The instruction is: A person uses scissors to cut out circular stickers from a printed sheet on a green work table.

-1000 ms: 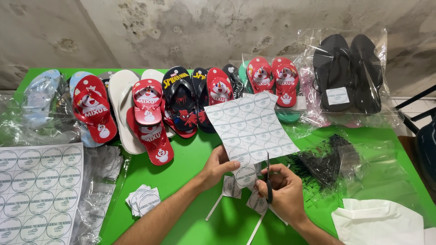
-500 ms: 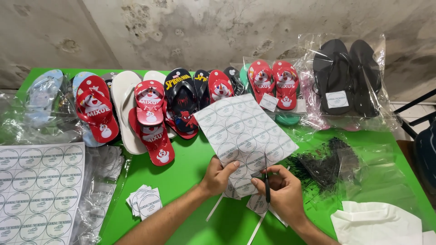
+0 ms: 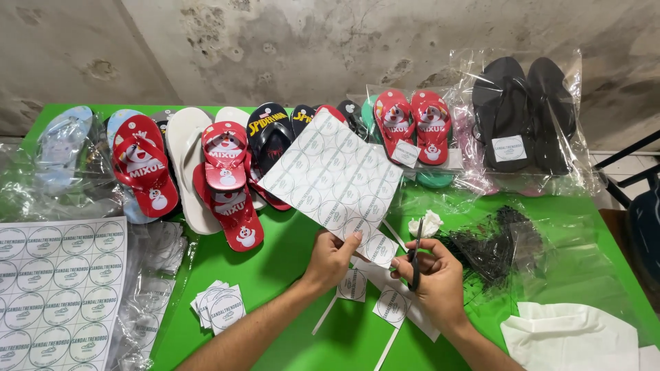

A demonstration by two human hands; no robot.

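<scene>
Both hands are working over the green table [image 3: 289, 268]; the left hand [image 3: 331, 260] is pinching the lower edge of a sheet of round labels [image 3: 333, 180] between thumb and fingers, tilting it up in front of the row of sandals; the right hand [image 3: 434, 278] is gripping a pair of black scissors [image 3: 416, 255], fingers curled through the handles, blades pointing up at the sheet's lower right corner. Cut square labels [image 3: 392, 306] are lying just under the hands, and a small stack of cut labels [image 3: 220, 307] is sitting near the left forearm; an uncut label sheet [image 3: 58, 288] is lying at the table's left edge; red flip-flops [image 3: 230, 182] and bagged black flip-flops [image 3: 522, 113] are resting along the wall.
</scene>
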